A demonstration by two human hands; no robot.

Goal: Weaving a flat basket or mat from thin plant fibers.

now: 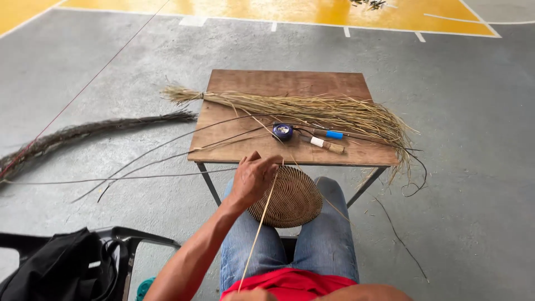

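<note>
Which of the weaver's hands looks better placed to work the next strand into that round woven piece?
Probably the left. The left hand rests on the rim of the round woven disc on the lap, fingers pinched where the long strand meets it. The right hand sits at the picture's bottom edge, holding the strand's far end.

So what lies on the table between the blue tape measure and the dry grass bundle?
Head view: only bare wood and a few thin dark strands separate the tape measure from the grass bundle on the table.
</note>
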